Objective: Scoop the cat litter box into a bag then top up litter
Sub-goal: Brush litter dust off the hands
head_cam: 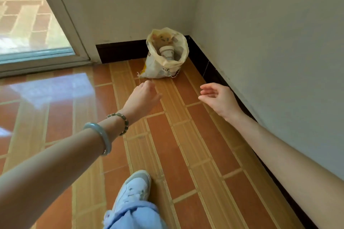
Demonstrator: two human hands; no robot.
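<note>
An open cream litter sack (163, 65) with its top rolled down stands on the tiled floor in the room's corner. A white plastic cup (167, 52) lies inside it on brownish litter. My left hand (143, 96) reaches toward the sack from the lower left, fingers loosely curled, holding nothing, a short way in front of it. My right hand (216, 98) is stretched out to the right of the sack's base, fingers relaxed and apart, empty. The litter box is not in view.
White walls (270, 42) with a dark skirting board (119, 50) meet behind the sack. A glass sliding door (28, 24) is at the far left. My white sneaker (134, 189) and light blue trouser leg stand on the orange tiles (167, 154) below.
</note>
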